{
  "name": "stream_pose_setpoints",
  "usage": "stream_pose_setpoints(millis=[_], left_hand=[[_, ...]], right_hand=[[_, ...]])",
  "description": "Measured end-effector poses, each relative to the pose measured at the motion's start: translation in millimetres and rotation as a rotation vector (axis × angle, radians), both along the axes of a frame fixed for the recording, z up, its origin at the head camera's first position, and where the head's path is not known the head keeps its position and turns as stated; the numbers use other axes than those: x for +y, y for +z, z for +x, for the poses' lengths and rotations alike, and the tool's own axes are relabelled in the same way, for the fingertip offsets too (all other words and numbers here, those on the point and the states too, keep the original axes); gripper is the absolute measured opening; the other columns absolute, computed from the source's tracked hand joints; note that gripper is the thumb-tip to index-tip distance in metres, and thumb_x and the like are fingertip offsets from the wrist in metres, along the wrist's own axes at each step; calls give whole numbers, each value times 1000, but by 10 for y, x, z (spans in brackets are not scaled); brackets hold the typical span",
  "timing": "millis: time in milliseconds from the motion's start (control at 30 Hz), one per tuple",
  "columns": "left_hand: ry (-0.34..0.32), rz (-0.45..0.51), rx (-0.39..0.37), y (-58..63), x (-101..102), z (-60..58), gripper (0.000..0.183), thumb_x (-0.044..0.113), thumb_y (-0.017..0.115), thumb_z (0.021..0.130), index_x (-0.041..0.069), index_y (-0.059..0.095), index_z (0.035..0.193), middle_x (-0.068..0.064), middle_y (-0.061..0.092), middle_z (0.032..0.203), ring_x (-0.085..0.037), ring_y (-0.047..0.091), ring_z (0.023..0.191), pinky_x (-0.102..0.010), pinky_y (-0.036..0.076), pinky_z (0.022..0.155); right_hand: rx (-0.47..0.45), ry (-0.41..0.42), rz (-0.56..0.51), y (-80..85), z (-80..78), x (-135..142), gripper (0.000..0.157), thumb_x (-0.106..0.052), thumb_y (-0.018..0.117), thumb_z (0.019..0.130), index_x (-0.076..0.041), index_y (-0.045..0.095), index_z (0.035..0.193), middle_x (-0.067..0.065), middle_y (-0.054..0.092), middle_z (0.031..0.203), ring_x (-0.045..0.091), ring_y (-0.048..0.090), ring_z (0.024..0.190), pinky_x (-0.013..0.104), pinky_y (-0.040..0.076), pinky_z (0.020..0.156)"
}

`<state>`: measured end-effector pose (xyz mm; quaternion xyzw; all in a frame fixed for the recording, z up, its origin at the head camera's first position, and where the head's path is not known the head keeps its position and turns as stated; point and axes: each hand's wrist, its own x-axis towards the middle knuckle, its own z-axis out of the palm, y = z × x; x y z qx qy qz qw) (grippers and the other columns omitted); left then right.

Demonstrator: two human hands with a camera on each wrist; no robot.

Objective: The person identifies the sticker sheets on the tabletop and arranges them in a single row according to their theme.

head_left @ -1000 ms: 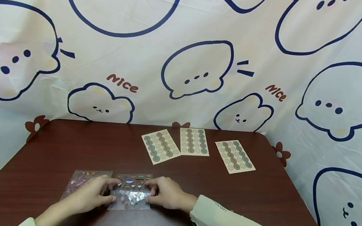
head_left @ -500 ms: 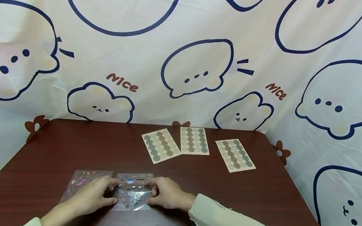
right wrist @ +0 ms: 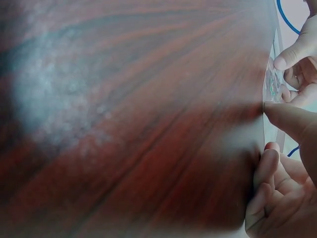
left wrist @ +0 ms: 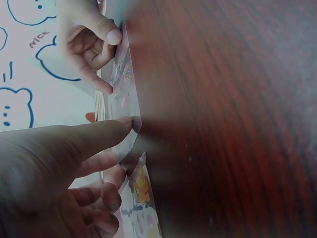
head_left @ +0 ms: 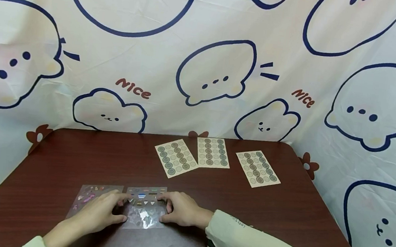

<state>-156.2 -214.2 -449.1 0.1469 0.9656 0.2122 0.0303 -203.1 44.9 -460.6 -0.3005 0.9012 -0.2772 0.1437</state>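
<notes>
In the head view a clear plastic sticker sheet (head_left: 144, 212) with small colored shapes lies on the table between the two hands. The left hand (head_left: 98, 212) touches its left edge, thumb and index finger spread apart. Along the right edge, the right hand (head_left: 183, 209) presses thumb and index fingertips, its other fingers bent underneath. A second clear sticker sheet (head_left: 83, 196), with pink and orange pictures, lies partly hidden below the left hand. The left wrist view shows the left thumb (left wrist: 106, 133) pressing the first sheet's corner. The right thumb (right wrist: 285, 116) rests at the sheet's edge in the right wrist view.
Three cream cards with rows of round stickers lie toward the back of the dark brown table (head_left: 80, 155): a left card (head_left: 176, 158), a middle card (head_left: 213, 153) and a right card (head_left: 258, 169). A cartoon-printed cloth (head_left: 167, 71) hangs behind and beside the table.
Both hands keep nearly the same place on the sheet. The glare on the sheet has shifted, and the head view has tilted slightly.
</notes>
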Motion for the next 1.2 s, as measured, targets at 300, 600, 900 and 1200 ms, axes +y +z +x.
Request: stream_pose_setpoints(millis=[300, 600, 900, 1200], left_hand=[[28, -11, -103, 34, -32, 12, 61, 20, 88, 75, 9, 66, 131, 6, 58, 89, -10, 48, 75, -27, 40, 64], [32, 0, -78, 25, -37, 24, 60, 18, 89, 74, 7, 68, 129, 7, 57, 85, -8, 47, 72, -24, 38, 61], [45, 8, -86, 6, -13, 60, 61, 16, 89, 73, 8, 67, 129, 8, 56, 84, -5, 42, 66, -24, 37, 59], [0, 16, -117, 48, 15, -5, 61, 18, 88, 75, 8, 66, 131, 7, 57, 86, -6, 42, 66, -24, 37, 58]], right_hand=[[-20, 15, 14, -12, 15, -50, 56, -24, 86, 81, -21, 65, 132, -16, 49, 62, -3, 46, 56, 15, 40, 60], [-25, 21, 59, 51, 12, -96, 60, -24, 86, 79, -24, 63, 134, -16, 50, 63, -3, 47, 59, 15, 40, 60], [-34, 21, 50, 42, 43, -65, 61, -23, 87, 78, -24, 63, 135, -17, 51, 63, -4, 47, 60, 15, 41, 62], [-68, 37, -4, 55, 5, 0, 60, -18, 86, 80, -18, 62, 135, -15, 53, 65, -4, 48, 60, 14, 43, 66]])
